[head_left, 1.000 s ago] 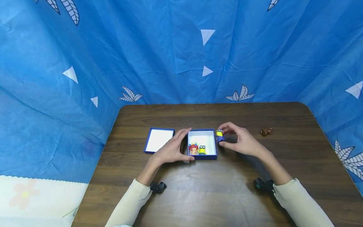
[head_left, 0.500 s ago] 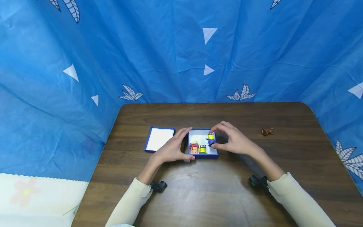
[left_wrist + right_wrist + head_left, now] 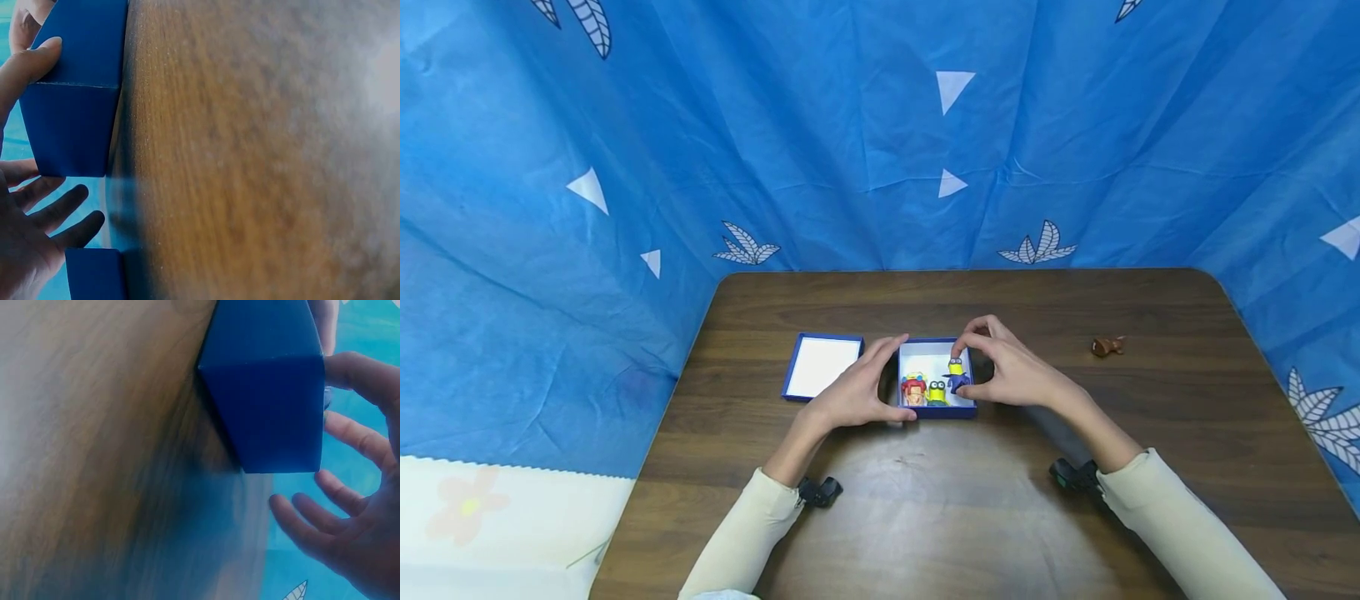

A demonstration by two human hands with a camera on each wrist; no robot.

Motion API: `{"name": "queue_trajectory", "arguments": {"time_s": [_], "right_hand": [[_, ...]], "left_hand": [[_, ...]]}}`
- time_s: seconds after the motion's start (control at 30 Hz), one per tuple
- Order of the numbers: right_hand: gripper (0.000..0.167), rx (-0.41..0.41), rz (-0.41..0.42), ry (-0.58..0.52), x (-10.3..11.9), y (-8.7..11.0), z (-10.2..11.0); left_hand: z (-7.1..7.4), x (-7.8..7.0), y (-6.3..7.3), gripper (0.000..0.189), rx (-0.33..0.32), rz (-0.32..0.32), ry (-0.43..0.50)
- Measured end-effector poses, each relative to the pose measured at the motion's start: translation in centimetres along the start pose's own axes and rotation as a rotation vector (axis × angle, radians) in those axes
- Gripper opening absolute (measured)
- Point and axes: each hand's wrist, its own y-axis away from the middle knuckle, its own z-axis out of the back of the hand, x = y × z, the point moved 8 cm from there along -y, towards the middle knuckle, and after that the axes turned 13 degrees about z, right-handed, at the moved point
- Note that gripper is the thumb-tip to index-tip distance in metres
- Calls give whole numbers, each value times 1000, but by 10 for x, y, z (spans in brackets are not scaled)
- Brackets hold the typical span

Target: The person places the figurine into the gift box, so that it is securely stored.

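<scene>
A small blue box (image 3: 937,413) with a white inside stands open at mid-table. My left hand (image 3: 852,398) holds it, thumb on the front wall (image 3: 81,50) and index finger at the far left corner. With thumb and index finger, my right hand (image 3: 1018,375) pinches a yellow-headed minion figurine (image 3: 956,367) in blue-purple clothing, inside the box's right side. A red-haired figurine (image 3: 913,390) lies in the front left corner, beside a goggled minion figurine (image 3: 937,393). In the right wrist view the box's side wall (image 3: 269,415) hides almost all of the held figurine.
The blue-edged lid (image 3: 822,367) lies white side up, left of the box behind my left hand. A small brown figurine (image 3: 1107,347) lies farther right on the wooden table (image 3: 925,508). Blue patterned cloth (image 3: 880,150) hangs along the table's back and sides.
My right hand has carried the minion figurine leftward over the box's right wall, then lowered it inside. My left hand stays on the box.
</scene>
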Motion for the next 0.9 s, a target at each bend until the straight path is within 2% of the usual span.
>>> {"name": "queue_trajectory", "arguments": {"time_s": [0.27, 0.57, 0.9], "right_hand": [[48, 70, -43, 43, 7, -6, -3], [42, 196, -118, 110, 13, -13, -7], [39, 250, -183, 215, 13, -19, -14]], "left_hand": [[0, 0, 0, 125, 1, 2, 0], [-2, 1, -1, 126, -2, 10, -6], [-1, 1, 0, 126, -1, 18, -12]]}}
